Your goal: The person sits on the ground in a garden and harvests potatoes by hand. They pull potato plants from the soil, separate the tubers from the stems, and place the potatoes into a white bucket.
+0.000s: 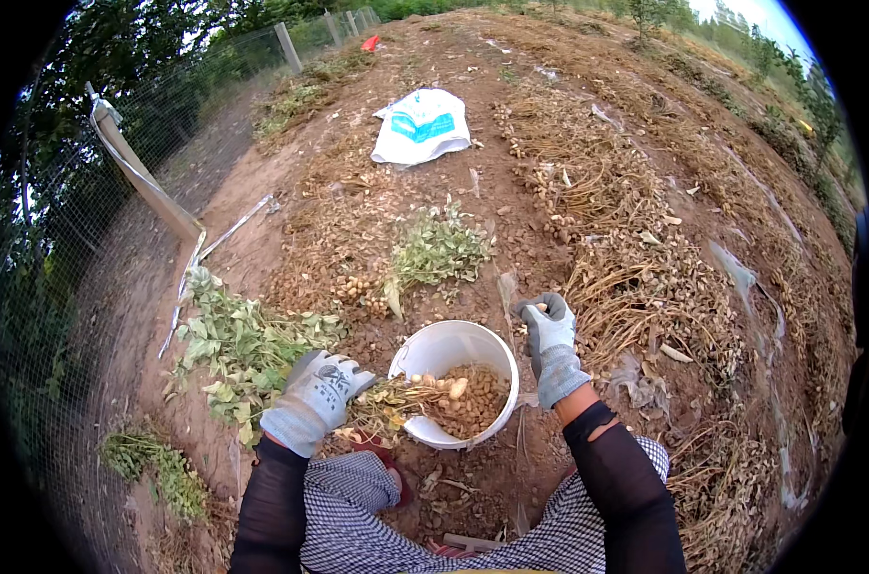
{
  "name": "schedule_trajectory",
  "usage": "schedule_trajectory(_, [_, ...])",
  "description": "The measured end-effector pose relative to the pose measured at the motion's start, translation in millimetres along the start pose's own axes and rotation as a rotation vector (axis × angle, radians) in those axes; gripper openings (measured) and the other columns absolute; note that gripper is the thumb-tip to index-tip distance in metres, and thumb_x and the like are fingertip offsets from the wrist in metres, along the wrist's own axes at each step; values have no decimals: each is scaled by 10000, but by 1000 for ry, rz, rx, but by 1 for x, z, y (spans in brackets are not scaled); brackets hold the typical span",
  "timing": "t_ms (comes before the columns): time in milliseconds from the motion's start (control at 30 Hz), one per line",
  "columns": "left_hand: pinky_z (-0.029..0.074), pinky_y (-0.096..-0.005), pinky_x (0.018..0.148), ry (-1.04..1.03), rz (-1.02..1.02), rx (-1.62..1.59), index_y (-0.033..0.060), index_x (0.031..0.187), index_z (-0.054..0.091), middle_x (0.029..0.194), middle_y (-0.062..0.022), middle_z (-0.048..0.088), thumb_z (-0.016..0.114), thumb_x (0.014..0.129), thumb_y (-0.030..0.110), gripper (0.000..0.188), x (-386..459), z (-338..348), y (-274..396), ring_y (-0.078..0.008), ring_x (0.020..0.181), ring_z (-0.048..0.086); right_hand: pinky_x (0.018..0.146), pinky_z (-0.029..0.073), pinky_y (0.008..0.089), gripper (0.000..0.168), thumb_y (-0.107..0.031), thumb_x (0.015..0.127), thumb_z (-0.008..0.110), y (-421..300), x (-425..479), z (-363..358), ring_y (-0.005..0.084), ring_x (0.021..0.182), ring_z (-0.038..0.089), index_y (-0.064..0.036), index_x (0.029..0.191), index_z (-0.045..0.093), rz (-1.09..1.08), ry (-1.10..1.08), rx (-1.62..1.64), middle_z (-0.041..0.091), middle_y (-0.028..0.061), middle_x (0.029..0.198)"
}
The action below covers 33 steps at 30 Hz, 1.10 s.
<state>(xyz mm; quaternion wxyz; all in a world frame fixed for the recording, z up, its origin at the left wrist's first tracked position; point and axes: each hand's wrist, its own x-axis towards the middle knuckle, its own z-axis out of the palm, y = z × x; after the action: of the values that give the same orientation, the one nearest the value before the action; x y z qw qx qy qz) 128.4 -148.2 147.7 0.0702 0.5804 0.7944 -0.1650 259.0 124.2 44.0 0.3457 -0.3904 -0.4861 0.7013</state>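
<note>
My left hand (324, 391), in a grey-coated work glove, is closed around the stems of an uprooted peanut plant (251, 351). The plant's green leaves spread on the left. Its root end, with several pale peanut pods (457, 389), hangs over the rim of a white plastic bucket (513, 359). Loose brown peanuts (481, 398) lie inside that bucket. Past the bucket's right rim, my right hand (552, 326) is raised with curled gloved fingers. Something small and pale shows among those fingers; whether it is a pod or a bare fingertip cannot be told.
A white sack with blue print (423, 129) lies ahead on the soil. Another leafy plant (441, 244) rests beyond the bucket, near some peanuts (352, 287). Dried peanut plants (621, 280) form a row on the right. A wire fence with a leaning post (144, 172) borders the left.
</note>
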Motion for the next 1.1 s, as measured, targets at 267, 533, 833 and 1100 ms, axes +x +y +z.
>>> schedule_trajectory(267, [464,-384,844,-122,32,-126,177,1150,572,1045,-64,628,615,739,102,420,7,22,-24,-273,987,591,962,387,397,630,-479,864,542,-13,-41,7,305,1166,467,-45,1306,433,-597,-929,-546,483,160,1262])
schedule_trajectory(533, [465,-369,847,-29,70,-414,116,1208,540,1113,-116,597,665,748,225,489,3,27,-19,-283,1017,568,740,478,371,352,-279,825,633,-32,-89,10,272,864,590,-112,1125,557,-1090,-937,-1132,587,91,942])
schedule_trajectory(833, [441,-372,889,-112,123,-151,191,1213,539,1112,-90,596,636,676,103,553,24,12,-11,-255,1045,563,665,487,381,221,-210,857,572,-19,-37,-5,307,769,629,-58,1017,555,-94,-402,-483,634,123,818])
schedule_trajectory(1100, [363,-415,955,209,89,134,178,1206,524,990,-67,554,640,699,157,521,24,-1,7,-243,993,516,993,382,379,732,-310,769,667,-17,-33,-18,303,1196,469,-99,1376,316,-149,-1141,-544,479,177,1292])
